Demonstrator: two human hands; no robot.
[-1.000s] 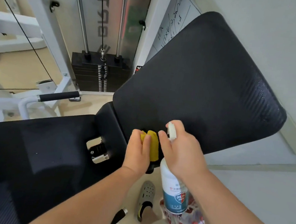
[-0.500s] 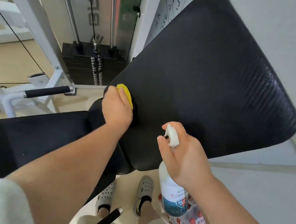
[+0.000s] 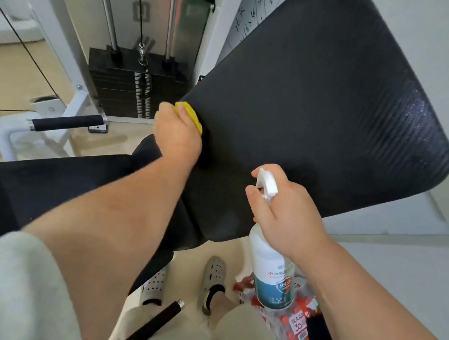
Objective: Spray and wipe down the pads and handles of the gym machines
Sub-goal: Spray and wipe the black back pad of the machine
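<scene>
While the left hand point(image 3: 177, 135) presses a soft yellow cloth point(image 3: 188, 115) (limp, best bunched) at the ribbed black backrest pad's point(image 3: 318, 118) left edge, the right hand point(image 3: 287, 214) grips the white spray bottle's point(image 3: 271, 270) neck

Both forearms bare. Left arm: pale grey short sleeve point(image 3: 12, 281), loose, ending above the elbow. Light beige shorts point(image 3: 229, 332) at lower frame. Feet: grey perforated clog-style shoes point(image 3: 211, 275); right foot shows a black sock with a yellow-green stripe point(image 3: 212, 296).
</scene>
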